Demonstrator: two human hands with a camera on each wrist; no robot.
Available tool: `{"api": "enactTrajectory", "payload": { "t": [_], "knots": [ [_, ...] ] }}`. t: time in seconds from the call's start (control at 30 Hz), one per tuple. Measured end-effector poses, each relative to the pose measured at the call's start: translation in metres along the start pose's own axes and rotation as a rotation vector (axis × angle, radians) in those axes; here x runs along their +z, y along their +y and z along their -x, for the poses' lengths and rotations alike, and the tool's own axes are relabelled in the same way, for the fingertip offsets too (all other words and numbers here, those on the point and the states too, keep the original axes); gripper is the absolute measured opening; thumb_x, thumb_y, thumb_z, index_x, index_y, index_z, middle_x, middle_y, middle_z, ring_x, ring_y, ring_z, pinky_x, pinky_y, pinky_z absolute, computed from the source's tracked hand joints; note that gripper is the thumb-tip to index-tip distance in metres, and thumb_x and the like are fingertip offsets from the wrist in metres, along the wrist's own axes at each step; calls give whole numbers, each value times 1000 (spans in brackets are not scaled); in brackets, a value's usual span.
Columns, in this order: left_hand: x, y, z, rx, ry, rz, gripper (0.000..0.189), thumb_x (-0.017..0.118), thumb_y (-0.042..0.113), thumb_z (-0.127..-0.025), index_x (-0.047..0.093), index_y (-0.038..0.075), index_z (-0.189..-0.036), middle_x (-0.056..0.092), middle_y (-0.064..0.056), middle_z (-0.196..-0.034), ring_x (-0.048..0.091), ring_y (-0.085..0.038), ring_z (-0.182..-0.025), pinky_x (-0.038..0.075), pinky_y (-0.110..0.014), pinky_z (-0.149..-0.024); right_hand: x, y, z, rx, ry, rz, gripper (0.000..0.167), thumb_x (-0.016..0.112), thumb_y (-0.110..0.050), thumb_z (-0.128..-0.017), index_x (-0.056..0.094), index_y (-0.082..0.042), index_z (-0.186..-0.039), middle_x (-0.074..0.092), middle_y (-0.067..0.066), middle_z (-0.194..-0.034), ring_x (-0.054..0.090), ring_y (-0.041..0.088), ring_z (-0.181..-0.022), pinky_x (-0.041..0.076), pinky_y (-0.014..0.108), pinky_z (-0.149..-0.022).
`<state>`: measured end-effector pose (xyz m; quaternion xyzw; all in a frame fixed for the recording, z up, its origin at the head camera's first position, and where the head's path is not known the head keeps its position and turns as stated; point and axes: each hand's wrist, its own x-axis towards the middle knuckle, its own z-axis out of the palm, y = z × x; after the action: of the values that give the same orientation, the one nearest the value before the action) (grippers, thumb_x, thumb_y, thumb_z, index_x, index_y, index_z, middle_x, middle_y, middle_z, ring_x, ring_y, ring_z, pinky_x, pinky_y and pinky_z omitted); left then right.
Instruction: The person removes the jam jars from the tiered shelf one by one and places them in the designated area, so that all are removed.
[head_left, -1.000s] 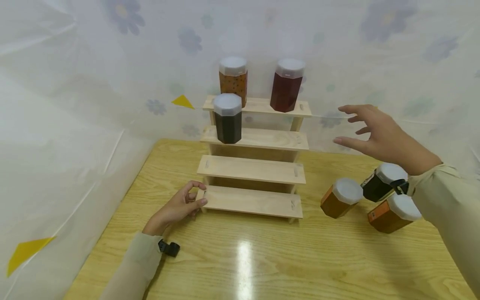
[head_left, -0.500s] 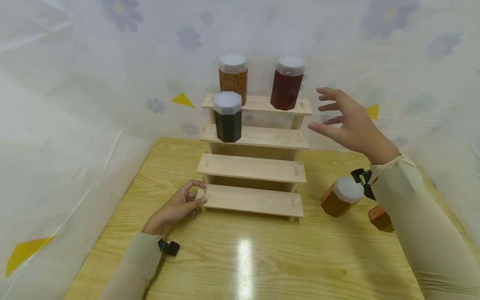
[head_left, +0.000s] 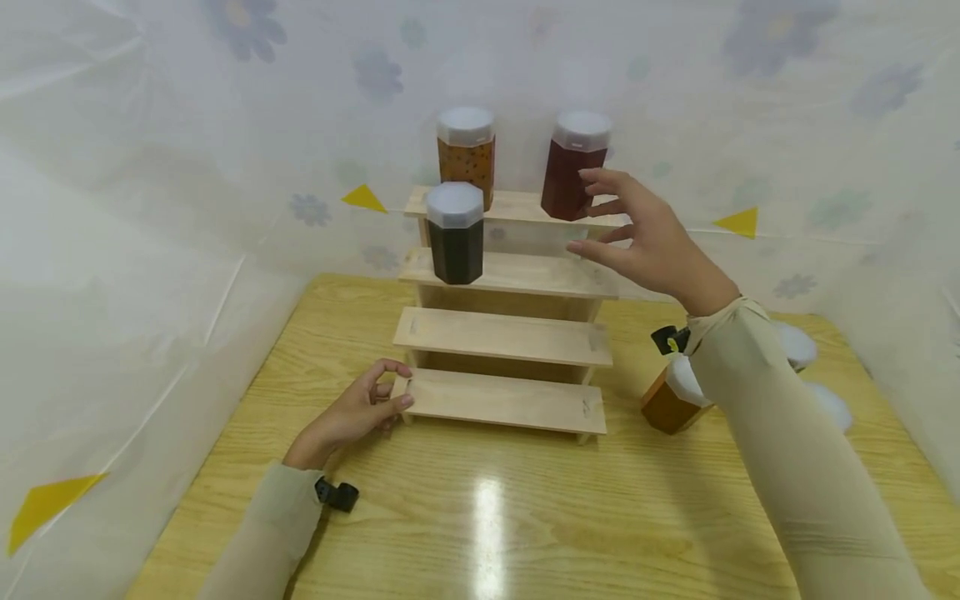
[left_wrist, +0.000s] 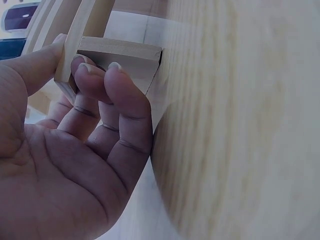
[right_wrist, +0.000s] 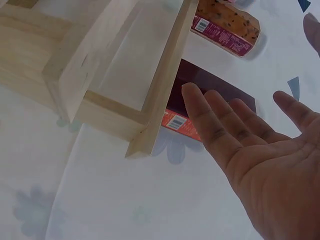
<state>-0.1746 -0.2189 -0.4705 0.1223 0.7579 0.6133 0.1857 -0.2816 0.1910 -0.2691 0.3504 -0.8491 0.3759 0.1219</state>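
A four-tier wooden step shelf (head_left: 502, 400) stands on the table. My left hand (head_left: 356, 417) grips the left end of its lowest step; in the left wrist view the thumb lies along the board's edge and the fingers (left_wrist: 127, 95) curl beneath. My right hand (head_left: 648, 237) is at the top tier's right end, fingers spread and slightly bent, overlapping a dark red jam jar (head_left: 562, 179) in the head view. The right wrist view has its fingertips in front of that jar (right_wrist: 200, 87). An orange speckled jar (head_left: 467, 162) stands top left; a black jar (head_left: 457, 250) sits one tier lower.
Right of the shelf, an amber jar (head_left: 667, 404) stands on the wood-grain table (head_left: 420, 525). Two more white lids (head_left: 797, 343) show behind my right sleeve (head_left: 780, 442). A flowered white sheet (head_left: 300, 108) hangs at the back and sides.
My right hand has moved left, from above the loose jars to the dark red jar, its fingers staying spread. My left hand keeps its grip on the lowest step.
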Motion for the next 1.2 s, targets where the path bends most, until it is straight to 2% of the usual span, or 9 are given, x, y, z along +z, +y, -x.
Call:
{"api": "enactTrajectory", "payload": {
  "t": [0.2,0.27,0.4,0.6,0.7,0.83,1.0,1.1,1.2],
  "knots": [
    [-1,-1,1,2,2,0,39,62,13,-106,41,8,-139,55,-8,-76,47,-19,-60,47,-29,-57,15,-6,-19,-37,-36,-36,77,82,-11,-91,41,-14,-156,51,18,-142,61,35,-117,59,44,-83],
    [-1,-2,1,2,0,-1,39,62,14,-106,41,8,-140,54,-8,-75,47,-18,-60,47,-29,-57,21,-8,-24,-52,-58,-41,76,82,-11,-91,42,-13,-155,51,18,-140,60,37,-118,59,48,-85],
    [0,-2,1,9,-8,-3,40,61,15,-107,41,8,-140,52,-7,-74,46,-17,-59,46,-29,-57,30,-15,-33,-81,-107,-9,78,83,-15,-91,41,-13,-156,49,17,-142,58,38,-123,57,52,-88],
    [-1,-2,2,4,-5,14,40,62,15,-107,41,9,-140,50,-6,-73,46,-18,-59,47,-30,-57,41,-28,-57,-81,-173,26,80,83,-27,-92,39,-13,-158,46,14,-149,56,38,-127,59,49,-85],
    [-1,-2,2,4,-7,20,41,62,15,-107,41,9,-141,52,-7,-74,46,-19,-59,47,-30,-57,46,-34,-70,-109,-196,42,78,82,-29,-92,41,-12,-156,47,13,-150,54,35,-129,55,47,-93],
    [0,-1,0,-3,-5,17,41,62,16,-107,41,10,-141,53,-7,-75,47,-19,-60,47,-31,-58,52,-41,-83,-159,-209,77,75,83,-30,-92,44,-9,-153,51,14,-144,51,32,-127,47,44,-105],
    [2,1,-2,-5,2,-2,40,62,17,-106,42,10,-140,51,-7,-74,47,-19,-60,49,-32,-58,55,-48,-90,-123,-237,89,72,82,-35,-92,48,-12,-151,53,11,-135,51,29,-123,45,46,-104],
    [3,2,-3,-3,-1,-2,39,62,16,-106,42,10,-139,51,-7,-74,47,-19,-60,49,-32,-57,58,-50,-92,-94,-254,88,67,81,-39,-92,52,-14,-147,51,13,-135,50,28,-121,45,51,-101],
    [4,3,-3,3,-8,1,39,62,15,-106,42,9,-139,51,-7,-74,46,-20,-59,48,-31,-57,60,-51,-93,-59,-279,85,65,80,-42,-92,53,-17,-147,47,15,-138,51,27,-119,47,50,-100]
  ]
}}
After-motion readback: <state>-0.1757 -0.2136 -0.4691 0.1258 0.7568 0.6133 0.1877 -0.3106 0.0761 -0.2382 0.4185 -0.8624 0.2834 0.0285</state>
